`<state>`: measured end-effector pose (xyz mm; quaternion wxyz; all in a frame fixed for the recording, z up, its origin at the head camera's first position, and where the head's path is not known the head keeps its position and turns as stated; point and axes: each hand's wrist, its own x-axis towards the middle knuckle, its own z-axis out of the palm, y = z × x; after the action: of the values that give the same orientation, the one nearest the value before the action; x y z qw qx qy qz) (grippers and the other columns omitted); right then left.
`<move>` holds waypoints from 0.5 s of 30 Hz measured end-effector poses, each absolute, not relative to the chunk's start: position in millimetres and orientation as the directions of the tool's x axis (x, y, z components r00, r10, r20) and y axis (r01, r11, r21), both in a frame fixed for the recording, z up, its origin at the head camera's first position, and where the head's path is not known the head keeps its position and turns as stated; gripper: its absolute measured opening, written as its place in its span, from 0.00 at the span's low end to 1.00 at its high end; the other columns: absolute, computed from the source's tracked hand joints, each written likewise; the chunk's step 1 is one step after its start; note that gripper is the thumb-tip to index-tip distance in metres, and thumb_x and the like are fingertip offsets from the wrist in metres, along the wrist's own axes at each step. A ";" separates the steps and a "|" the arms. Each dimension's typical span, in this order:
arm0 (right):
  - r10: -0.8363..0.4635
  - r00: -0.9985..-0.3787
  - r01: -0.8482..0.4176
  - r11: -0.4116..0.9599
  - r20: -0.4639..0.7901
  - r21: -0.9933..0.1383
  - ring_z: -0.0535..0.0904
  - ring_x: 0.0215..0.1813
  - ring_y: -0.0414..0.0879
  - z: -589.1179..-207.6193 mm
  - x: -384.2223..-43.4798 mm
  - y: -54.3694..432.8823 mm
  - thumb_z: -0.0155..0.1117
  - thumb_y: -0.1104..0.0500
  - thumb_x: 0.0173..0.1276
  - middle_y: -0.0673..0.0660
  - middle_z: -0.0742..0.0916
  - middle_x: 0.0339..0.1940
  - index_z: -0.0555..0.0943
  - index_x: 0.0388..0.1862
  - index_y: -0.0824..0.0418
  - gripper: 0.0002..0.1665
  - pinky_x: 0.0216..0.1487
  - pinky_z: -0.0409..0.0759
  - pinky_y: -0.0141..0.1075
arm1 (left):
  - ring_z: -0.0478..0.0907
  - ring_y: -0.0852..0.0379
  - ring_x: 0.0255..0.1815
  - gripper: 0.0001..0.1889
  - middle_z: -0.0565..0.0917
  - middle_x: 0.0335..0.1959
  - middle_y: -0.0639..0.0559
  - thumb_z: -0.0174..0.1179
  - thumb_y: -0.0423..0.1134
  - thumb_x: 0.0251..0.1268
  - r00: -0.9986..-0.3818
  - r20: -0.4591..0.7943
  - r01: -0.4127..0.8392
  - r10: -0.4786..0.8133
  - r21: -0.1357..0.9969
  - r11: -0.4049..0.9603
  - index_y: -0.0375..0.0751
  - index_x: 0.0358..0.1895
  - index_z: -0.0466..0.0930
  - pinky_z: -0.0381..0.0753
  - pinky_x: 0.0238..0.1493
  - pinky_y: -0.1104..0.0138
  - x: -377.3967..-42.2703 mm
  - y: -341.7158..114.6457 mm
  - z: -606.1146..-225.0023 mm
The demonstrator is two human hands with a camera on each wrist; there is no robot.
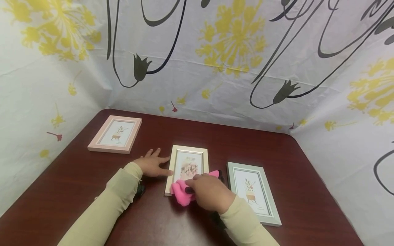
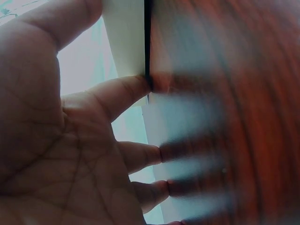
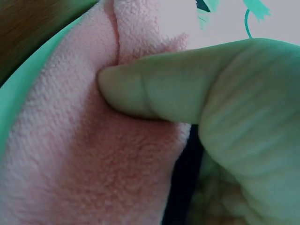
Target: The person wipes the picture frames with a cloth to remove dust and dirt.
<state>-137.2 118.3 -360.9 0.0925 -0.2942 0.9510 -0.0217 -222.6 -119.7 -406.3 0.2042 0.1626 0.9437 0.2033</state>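
A cream picture frame [image 1: 190,148] with a flower print lies face up in the middle of the table. My left hand [image 1: 152,165], fingers spread, steadies its left side; in the left wrist view the index fingertip [image 2: 140,83] touches the side of the frame [image 2: 129,42]. My right hand [image 1: 212,193] grips a pink fluffy cloth [image 1: 181,194] with dark patches over the frame's lower part. In the right wrist view the thumb [image 3: 150,89] presses into the cloth [image 3: 93,154]. The cloth and right hand hide the frame's lower right corner.
A pink frame [image 1: 132,136] lies at the back left and a pale green frame [image 1: 269,191] close to the right hand, both face up. The dark red wooden table [image 1: 147,218] ends at a patterned white curtain [image 1: 184,92] behind and at both sides.
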 end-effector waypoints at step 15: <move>-0.456 -0.838 -0.514 0.845 0.301 -0.149 0.80 0.57 0.60 -329.6 -191.0 255.9 0.64 0.74 0.60 0.62 0.84 0.55 0.80 0.62 0.63 0.29 0.54 0.78 0.56 | 0.36 0.26 0.77 0.43 0.44 0.78 0.29 0.56 0.68 0.63 -0.865 -0.304 0.226 0.400 0.475 0.851 0.49 0.77 0.62 0.42 0.67 0.30 -222.0 -122.3 -408.6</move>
<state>-191.0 255.9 -329.6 -0.1277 -0.2548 0.9519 -0.1126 -222.0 -122.3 -408.6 0.1999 0.1664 0.9409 0.2169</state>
